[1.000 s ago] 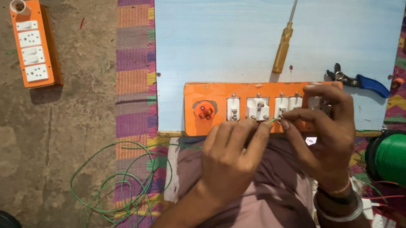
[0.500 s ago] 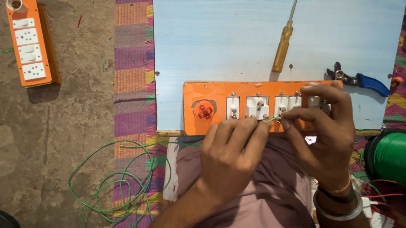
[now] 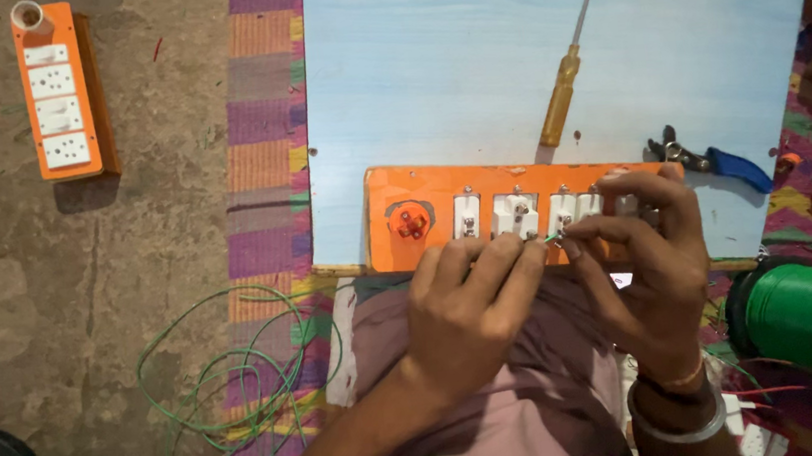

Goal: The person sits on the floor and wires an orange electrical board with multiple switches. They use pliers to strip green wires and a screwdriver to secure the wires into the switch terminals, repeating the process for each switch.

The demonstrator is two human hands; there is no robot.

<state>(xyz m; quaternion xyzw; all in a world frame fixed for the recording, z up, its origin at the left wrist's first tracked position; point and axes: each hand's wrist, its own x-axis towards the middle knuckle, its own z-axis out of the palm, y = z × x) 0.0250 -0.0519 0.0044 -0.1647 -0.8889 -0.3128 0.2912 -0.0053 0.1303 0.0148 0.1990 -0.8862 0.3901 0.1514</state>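
Orange switchboard (image 3: pixel 425 218) on blue board (image 3: pixel 449 63), both hands' grips pinching green wire (image 3: pixel 550 239), screwdriver (image 3: pixel 563 91) and pliers (image 3: pixel 711 161) beside

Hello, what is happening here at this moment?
A person works with both bare hands on an orange switch board that lies on a pale blue wooden board. The left hand and the right hand meet at a thin green wire end by the white sockets. A screwdriver and blue-handled pliers lie untouched behind. A second orange switch board rests on the floor, with loose green wire and a green wire spool nearby.
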